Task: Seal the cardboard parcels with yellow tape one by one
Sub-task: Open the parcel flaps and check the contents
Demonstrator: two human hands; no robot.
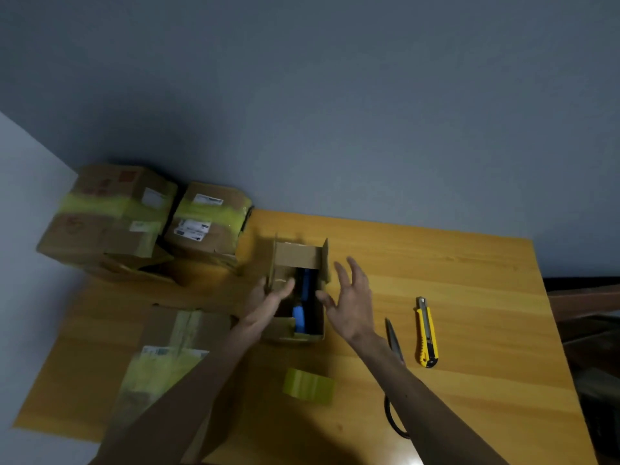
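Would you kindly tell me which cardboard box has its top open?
The small box between the left hand and right hand: flaps upright, blue contents showing; the taped boxes are closed.

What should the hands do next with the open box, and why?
Probably close the small open cardboard box: its flaps stand up, a blue thing shows inside, the left hand holds the left flap, the right hand hovers open beside it, the yellow tape roll lies nearby.
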